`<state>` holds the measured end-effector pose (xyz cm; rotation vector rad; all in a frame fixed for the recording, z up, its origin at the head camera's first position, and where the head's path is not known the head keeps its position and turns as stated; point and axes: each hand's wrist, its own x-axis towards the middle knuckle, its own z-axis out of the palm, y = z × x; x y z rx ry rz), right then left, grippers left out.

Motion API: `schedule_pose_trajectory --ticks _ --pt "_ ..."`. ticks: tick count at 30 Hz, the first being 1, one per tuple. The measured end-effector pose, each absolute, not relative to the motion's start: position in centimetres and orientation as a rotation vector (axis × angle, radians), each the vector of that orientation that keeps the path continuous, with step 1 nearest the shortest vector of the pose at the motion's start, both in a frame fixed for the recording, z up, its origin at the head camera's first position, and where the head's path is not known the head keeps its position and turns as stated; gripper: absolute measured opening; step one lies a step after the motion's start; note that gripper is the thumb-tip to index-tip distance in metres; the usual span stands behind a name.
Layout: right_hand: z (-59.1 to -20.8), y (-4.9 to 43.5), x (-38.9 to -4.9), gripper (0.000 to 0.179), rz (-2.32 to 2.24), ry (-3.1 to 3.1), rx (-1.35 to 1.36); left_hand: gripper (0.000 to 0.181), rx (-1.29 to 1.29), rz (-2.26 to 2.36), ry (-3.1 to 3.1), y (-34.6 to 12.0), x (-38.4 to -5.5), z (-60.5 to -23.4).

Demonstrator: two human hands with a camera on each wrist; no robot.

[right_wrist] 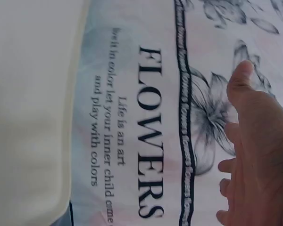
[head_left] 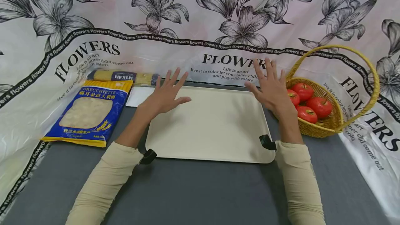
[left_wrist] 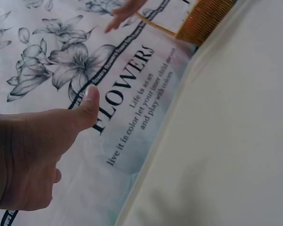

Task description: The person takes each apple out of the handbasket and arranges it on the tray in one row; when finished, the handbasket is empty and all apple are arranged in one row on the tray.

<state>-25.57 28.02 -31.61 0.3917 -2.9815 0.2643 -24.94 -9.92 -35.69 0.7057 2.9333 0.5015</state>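
Both hands hover with fingers spread over a cream rectangular tray point(head_left: 209, 124), and neither holds anything. My left hand point(head_left: 165, 94) is above the tray's left back corner, its thumb pointing inward; its shadow falls on the tray in the left wrist view. Over the right back corner is my right hand point(head_left: 270, 88), beside a yellow wicker basket point(head_left: 323, 129) of red tomatoes point(head_left: 319, 107). A blue and yellow bag of orecchiette pasta point(head_left: 85, 112) lies left of the left hand. Behind that bag is a long clear pack of pasta point(head_left: 125, 76) with a dark blue label.
A white flat item point(head_left: 137, 96) shows partly between the pasta bag and the tray. The grey table surface point(head_left: 206, 193) extends in front of the tray. A flower-printed sheet point(head_left: 187, 16) with black lettering covers the back and sides. The basket's tall handle point(head_left: 359, 53) arches up at the right.
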Motion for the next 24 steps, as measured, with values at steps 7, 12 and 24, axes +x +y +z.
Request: schedule_pose_trajectory --ticks 7,12,24 --pt "-31.0 31.9 -24.6 0.090 0.483 -3.004 0.139 0.093 0.672 0.634 2.770 -12.8 -23.6 -37.9" --pt "-30.3 34.8 -24.2 0.093 0.663 -3.051 0.010 0.102 0.653 0.595 2.693 -14.4 -22.1 -37.9" --pt "-29.8 38.1 -23.8 0.103 0.789 -3.103 -0.111 0.129 0.575 0.372 2.485 -16.8 -17.2 -37.5"
